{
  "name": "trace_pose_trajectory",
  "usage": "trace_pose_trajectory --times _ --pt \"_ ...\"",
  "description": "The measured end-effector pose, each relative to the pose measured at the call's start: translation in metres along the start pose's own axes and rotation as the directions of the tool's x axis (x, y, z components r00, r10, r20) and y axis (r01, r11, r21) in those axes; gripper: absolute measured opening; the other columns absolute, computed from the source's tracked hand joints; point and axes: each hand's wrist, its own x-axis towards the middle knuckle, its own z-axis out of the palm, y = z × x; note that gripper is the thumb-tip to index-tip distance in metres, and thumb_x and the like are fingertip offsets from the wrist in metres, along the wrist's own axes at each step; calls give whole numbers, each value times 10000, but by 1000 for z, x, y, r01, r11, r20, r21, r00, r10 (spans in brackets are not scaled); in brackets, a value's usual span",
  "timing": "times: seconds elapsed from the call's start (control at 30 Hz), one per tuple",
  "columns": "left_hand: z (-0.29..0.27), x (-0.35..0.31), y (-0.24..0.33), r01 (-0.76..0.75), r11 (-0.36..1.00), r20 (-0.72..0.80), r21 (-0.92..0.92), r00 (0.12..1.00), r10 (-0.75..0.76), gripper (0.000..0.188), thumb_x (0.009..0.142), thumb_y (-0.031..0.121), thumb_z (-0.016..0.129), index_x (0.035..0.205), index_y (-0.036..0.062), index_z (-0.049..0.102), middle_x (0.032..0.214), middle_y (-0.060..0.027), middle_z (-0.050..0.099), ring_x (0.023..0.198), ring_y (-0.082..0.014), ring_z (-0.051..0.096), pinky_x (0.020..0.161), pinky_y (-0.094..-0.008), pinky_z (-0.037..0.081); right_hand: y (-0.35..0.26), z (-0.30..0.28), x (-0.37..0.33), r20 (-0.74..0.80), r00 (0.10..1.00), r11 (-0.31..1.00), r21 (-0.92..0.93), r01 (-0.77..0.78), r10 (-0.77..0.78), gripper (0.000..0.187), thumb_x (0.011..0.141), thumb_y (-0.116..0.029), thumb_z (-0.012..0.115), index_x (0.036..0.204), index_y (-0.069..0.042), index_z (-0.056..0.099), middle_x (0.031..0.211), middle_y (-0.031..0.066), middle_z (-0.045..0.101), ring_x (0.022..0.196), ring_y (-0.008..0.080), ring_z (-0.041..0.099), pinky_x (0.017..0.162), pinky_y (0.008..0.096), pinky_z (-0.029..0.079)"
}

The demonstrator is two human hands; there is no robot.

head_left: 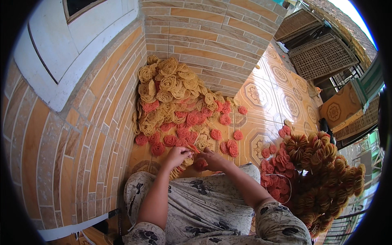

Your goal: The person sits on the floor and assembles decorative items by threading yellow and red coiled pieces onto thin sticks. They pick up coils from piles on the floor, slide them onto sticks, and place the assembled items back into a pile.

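Above my lap, both hands meet at a coral-red coiled rosette seen nearly edge-on. My left hand is closed, thumb and fingers pinching its near side. My right hand is closed too, with its fingertips at the rosette's right edge. Below my left hand hangs a row of tan rosettes, partly covered by the hand; whether they are joined to the red one I cannot tell. Another red rosette shows under my right hand. Ahead lies a big heap of tan rosettes, with red rosettes scattered along its near side.
A brick-patterned wall rises close on my left, and a tiled pillar backs the heap. To my right are piled red rosettes and large bunches of strung brown-tan rosettes. Woven panels lean beyond the tiled floor.
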Motion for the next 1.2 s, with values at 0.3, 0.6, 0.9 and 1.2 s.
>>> trace_pose_trajectory --times 0.3,0.6,0.9,1.2 --pt "9 -2 4 61 966 119 252 989 -93 214 905 244 642 910 50 729 810 -43 708 706 -91 596 665 -285 465 42 -30 13 8 874 459 849 -263 486 215 841 -83 704 980 27 582 856 65 657 757 131 619 676 283 498" --pt "12 -1 0 43 977 97 210 993 -65 221 896 260 641 897 57 731 786 -73 703 677 -145 617 654 -313 470 23 -39 9 -20 943 650 729 -215 333 164 869 -20 649 1002 10 557 921 81 657 858 139 640 761 286 514" --pt "12 4 -10 -86 970 -129 227 985 118 248 956 205 569 1064 8 674 905 -87 714 835 -122 641 774 -308 490 -10 -43 19 -168 918 540 840 -58 359 243 887 -32 653 970 -45 425 905 95 649 904 137 635 808 274 501" --pt "2 -2 4 -81 995 -38 58 996 83 253 957 193 568 1063 -16 664 963 -86 710 893 -151 653 794 -276 490 -35 -78 68 -115 949 707 694 -135 294 278 864 -114 691 1024 -8 490 899 116 668 841 176 659 728 310 504"
